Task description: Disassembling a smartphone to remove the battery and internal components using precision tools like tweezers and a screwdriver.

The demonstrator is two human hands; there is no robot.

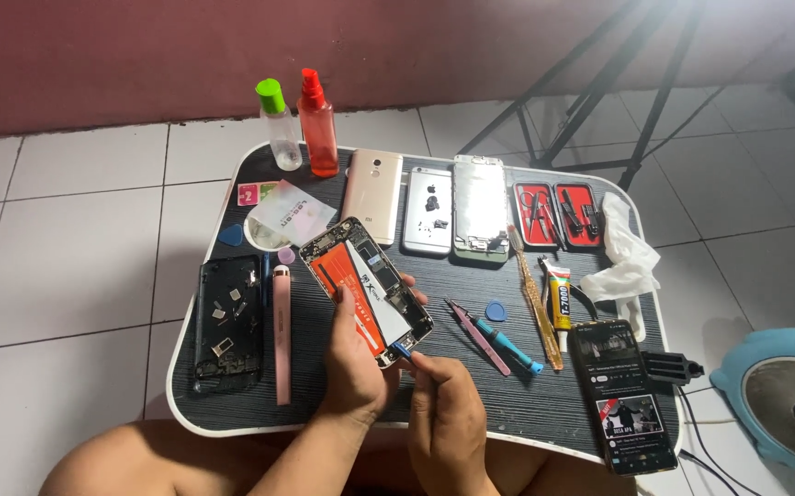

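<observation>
1 opened phone (367,289) is gripped by the left hand (353,367); a blue pick (403,350), pinched by the right hand (443,404), is pressed at its lower edge. Slippage likely risks a gouged battery.

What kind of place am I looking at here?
Likely a home phone-repair spot on a tiled floor: a low lap table holding an opened phone, spare handsets and a tool kit.

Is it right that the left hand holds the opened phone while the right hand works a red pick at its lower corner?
Not quite: the pick is blue, not red. The head view shows the left hand holding the opened phone and the right hand working the pick at its lower corner.
</observation>
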